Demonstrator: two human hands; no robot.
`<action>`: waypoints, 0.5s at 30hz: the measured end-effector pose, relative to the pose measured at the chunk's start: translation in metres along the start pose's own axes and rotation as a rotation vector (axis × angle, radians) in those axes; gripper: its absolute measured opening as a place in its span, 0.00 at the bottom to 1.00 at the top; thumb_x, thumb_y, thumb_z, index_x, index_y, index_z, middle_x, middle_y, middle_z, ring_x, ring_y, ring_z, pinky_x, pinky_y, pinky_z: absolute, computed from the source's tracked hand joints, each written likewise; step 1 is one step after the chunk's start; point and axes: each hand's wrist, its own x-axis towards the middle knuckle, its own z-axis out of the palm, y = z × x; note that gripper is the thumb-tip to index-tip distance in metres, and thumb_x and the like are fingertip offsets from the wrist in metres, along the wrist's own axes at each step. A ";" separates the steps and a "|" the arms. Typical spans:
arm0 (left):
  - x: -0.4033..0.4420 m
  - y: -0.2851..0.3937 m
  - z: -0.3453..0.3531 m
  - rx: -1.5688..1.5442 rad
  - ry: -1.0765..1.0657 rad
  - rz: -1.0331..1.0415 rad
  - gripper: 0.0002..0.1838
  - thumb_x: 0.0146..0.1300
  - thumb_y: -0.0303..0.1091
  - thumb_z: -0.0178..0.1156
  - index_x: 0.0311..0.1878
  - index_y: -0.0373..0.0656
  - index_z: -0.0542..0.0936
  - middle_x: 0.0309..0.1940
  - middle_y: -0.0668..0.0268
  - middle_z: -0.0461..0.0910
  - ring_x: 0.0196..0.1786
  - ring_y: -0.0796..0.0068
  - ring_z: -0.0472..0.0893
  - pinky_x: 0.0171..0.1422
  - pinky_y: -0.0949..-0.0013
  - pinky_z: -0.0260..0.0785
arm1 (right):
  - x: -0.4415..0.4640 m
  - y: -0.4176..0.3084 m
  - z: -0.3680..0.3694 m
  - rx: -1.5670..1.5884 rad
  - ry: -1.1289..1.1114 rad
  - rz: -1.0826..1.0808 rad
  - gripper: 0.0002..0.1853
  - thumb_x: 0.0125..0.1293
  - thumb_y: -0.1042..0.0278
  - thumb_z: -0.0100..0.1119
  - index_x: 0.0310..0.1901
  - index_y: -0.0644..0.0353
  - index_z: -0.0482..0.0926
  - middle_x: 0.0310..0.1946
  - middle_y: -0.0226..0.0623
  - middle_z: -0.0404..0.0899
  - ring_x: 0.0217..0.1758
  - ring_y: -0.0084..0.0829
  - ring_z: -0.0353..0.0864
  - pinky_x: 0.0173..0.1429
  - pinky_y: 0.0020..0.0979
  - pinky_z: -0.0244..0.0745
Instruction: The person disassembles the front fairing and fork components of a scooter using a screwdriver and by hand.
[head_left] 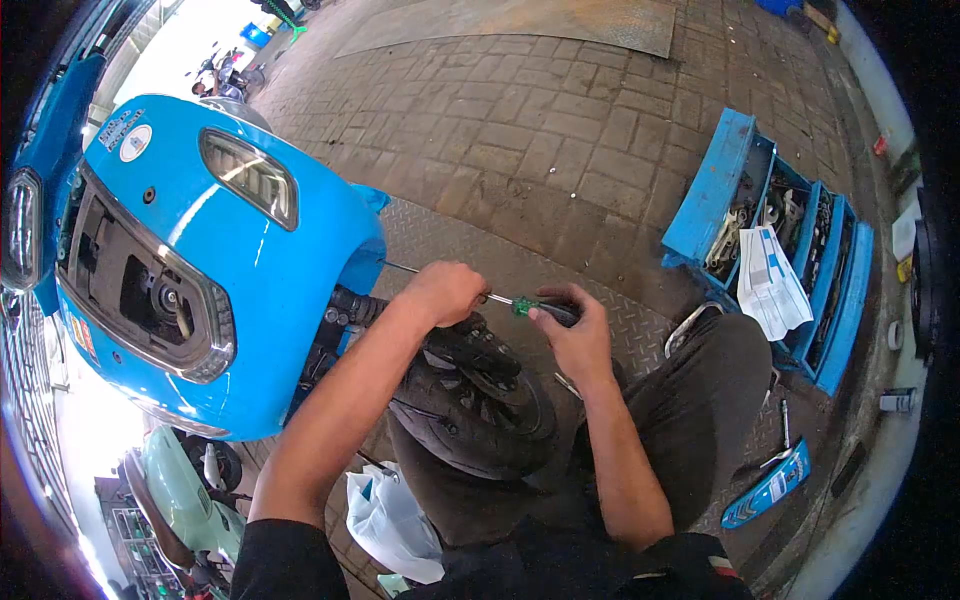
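Observation:
A long screwdriver (503, 299) with a green and dark handle points left at the blue scooter's body (300, 260). My right hand (580, 335) is closed around its handle. My left hand (447, 292) is closed around the metal shaft, part of which shows on either side of the fist. The shaft's far end reaches the edge of the blue panel, where I cannot make out what the tip touches. Just below my hands is the scooter's front wheel (480, 415), its tyre dark and dusty, between my legs.
On the right stands an open blue toolbox (710, 190) holding several tools, with a printed paper sheet (773, 283) draped over it. A blue trim piece (765, 490) lies on the floor nearby. A white plastic bag (392, 520) and a pale green scooter (180, 490) are at lower left.

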 end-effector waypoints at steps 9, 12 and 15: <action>-0.002 0.004 -0.005 -0.007 0.003 0.016 0.11 0.70 0.39 0.58 0.48 0.50 0.88 0.40 0.51 0.88 0.46 0.42 0.87 0.51 0.41 0.79 | -0.001 -0.007 -0.002 -0.021 0.029 -0.006 0.14 0.62 0.71 0.76 0.48 0.65 0.87 0.42 0.41 0.90 0.48 0.32 0.89 0.57 0.35 0.81; -0.005 0.010 -0.011 -0.039 0.007 0.002 0.12 0.71 0.40 0.58 0.50 0.51 0.87 0.40 0.51 0.88 0.45 0.42 0.87 0.50 0.42 0.79 | 0.005 0.001 -0.003 0.025 0.079 -0.026 0.13 0.67 0.65 0.73 0.46 0.66 0.87 0.40 0.40 0.90 0.45 0.33 0.88 0.54 0.36 0.81; -0.010 0.021 -0.028 0.018 -0.010 0.075 0.13 0.72 0.38 0.58 0.54 0.47 0.85 0.41 0.50 0.88 0.46 0.42 0.86 0.49 0.43 0.79 | 0.017 0.009 -0.020 0.414 0.161 0.065 0.17 0.75 0.54 0.64 0.48 0.62 0.87 0.40 0.37 0.89 0.41 0.32 0.87 0.47 0.35 0.79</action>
